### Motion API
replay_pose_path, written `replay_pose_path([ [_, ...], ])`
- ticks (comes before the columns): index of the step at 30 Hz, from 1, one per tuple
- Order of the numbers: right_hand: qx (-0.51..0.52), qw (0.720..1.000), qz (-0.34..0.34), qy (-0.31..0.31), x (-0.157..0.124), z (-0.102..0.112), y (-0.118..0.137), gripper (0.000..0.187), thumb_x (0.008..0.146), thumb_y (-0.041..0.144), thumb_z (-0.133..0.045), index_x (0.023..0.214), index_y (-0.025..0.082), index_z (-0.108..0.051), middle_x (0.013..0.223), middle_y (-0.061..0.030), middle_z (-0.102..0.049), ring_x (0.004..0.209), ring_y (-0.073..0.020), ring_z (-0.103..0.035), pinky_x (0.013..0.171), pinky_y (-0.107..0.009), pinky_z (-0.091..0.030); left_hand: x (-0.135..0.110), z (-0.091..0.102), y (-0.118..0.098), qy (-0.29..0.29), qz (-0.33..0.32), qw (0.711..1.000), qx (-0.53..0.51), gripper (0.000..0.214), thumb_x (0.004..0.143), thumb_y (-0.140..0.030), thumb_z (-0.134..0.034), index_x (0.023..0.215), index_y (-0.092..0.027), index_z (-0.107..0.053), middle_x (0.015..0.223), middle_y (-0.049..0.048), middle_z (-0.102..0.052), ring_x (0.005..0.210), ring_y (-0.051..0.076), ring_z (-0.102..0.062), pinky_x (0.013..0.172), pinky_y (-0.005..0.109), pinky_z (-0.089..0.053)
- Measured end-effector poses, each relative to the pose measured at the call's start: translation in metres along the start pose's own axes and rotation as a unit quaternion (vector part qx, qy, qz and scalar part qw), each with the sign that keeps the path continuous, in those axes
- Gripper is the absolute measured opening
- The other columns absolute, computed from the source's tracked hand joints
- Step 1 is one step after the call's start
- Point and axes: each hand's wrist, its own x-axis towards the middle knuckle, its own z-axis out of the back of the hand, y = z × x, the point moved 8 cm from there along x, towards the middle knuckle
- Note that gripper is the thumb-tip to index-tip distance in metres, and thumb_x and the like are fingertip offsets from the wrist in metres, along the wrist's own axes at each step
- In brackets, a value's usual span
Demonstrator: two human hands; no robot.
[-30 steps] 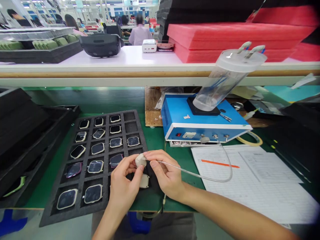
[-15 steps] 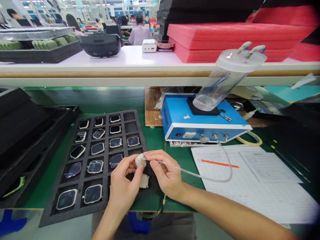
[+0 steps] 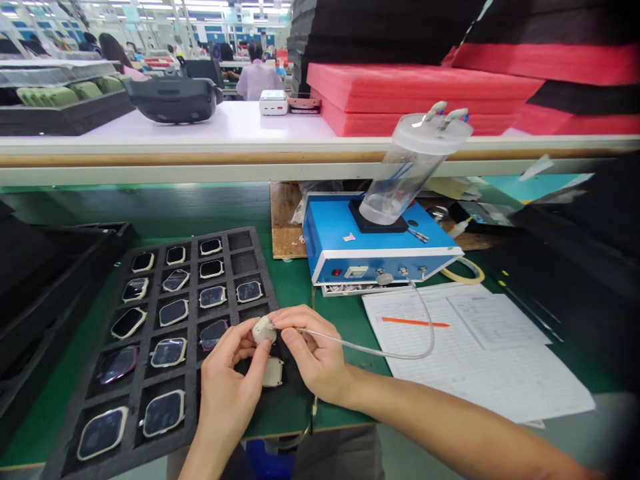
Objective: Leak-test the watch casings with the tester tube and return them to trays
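Observation:
Between the thumb and fingers of my left hand (image 3: 233,380) is a beige smartwatch case (image 3: 263,330), raised over the near right part of a black foam tray (image 3: 195,383). My right hand (image 3: 315,357) pinches the end of a clear thin tube (image 3: 370,348) against the case's upper right edge; the very tip is hidden by fingers. From there the tube loops back to the front of a blue box machine (image 3: 383,250). Below the held case lies another beige watch case (image 3: 273,372) in the tray. Several watches with dark screens (image 3: 169,353) fill other compartments.
A clear cylinder (image 3: 400,173) stands tilted in view on the machine. Right of my hands lie printed sheets (image 3: 480,373) with an orange stick (image 3: 415,322). Black foam trays (image 3: 30,320) stack at left. Above runs a shelf with red foam (image 3: 400,87) and a dark headset (image 3: 173,100).
The whole view has shifted, so the scene sits further left and the far bench slightly lower. Both hands keep the same hold on the watch case and the tube.

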Motion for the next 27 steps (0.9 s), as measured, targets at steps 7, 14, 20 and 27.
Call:
replay_pose_path([
  [7,0.005,1.0,0.002,-0.004,0.002,0.0,0.0,0.018,0.1,0.013,-0.06,0.104,0.022,-0.075,0.1,-0.0084,-0.079,0.097,-0.0197,-0.077,0.086,-0.034,-0.064,0.003,0.001,0.002,-0.004,-0.006,1.0,0.007,0.026,0.086,-0.033,-0.074,0.108,-0.018,-0.076,0.094,0.0064,-0.08,0.078,0.018,-0.076,0.071,0.026,-0.064],
  [14,0.014,1.0,0.0,-0.003,0.0,0.002,0.0,0.018,0.102,0.016,-0.059,0.106,0.024,-0.075,0.102,-0.0082,-0.078,0.099,-0.02,-0.076,0.088,-0.035,-0.063,0.003,0.004,0.0,-0.009,-0.017,0.998,0.054,0.03,0.09,-0.035,-0.07,0.115,-0.019,-0.074,0.098,0.0069,-0.079,0.081,0.02,-0.075,0.072,0.029,-0.063],
  [20,0.026,0.996,-0.056,-0.06,-0.002,0.019,-0.014,0.02,0.105,0.02,-0.056,0.105,0.024,-0.075,0.103,-0.0072,-0.076,0.099,-0.0201,-0.074,0.088,-0.036,-0.061,0.031,0.011,-0.03,0.104,-0.09,0.948,0.288,0.026,0.099,-0.022,-0.053,0.118,-0.022,-0.07,0.111,0.0074,-0.078,0.102,0.026,-0.072,0.09,0.04,-0.057],
  [27,0.053,0.992,-0.096,-0.067,-0.005,0.02,-0.025,0.019,0.105,0.025,-0.057,0.105,0.024,-0.076,0.102,-0.0067,-0.074,0.096,-0.0197,-0.072,0.085,-0.036,-0.062,0.056,-0.01,-0.024,0.209,-0.119,0.888,0.391,0.033,0.097,-0.014,-0.051,0.116,-0.02,-0.078,0.121,0.0103,-0.078,0.113,0.029,-0.07,0.101,0.042,-0.053],
])
